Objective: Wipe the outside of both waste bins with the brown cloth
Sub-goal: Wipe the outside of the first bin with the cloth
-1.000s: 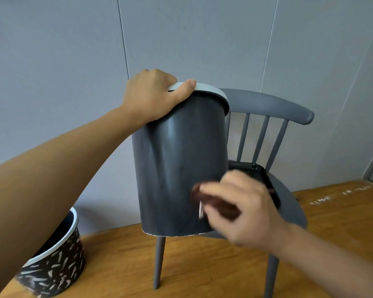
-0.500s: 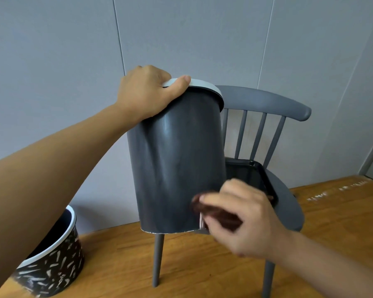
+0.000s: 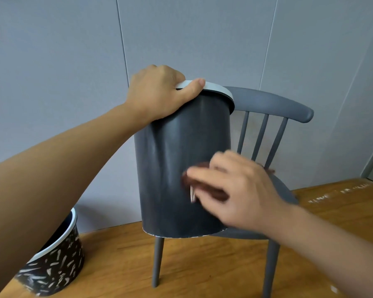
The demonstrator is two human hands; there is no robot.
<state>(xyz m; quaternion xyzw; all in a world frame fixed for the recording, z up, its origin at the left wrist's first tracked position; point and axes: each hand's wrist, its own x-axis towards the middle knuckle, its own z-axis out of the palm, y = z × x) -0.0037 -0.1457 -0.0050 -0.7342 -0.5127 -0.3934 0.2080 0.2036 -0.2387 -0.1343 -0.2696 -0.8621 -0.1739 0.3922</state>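
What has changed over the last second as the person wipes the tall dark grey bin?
The right hand has slid the brown cloth a little higher up the side of the tall dark grey bin. The left hand still grips its white rim; the patterned black bin stays on the floor.

One head camera, close to the bin

It looked forward and slightly down at the dark bin (image 3: 181,168), with a chair (image 3: 267,104) right behind it.

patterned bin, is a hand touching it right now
No: the patterned bin stands alone on the floor; the left hand grips the grey bin.
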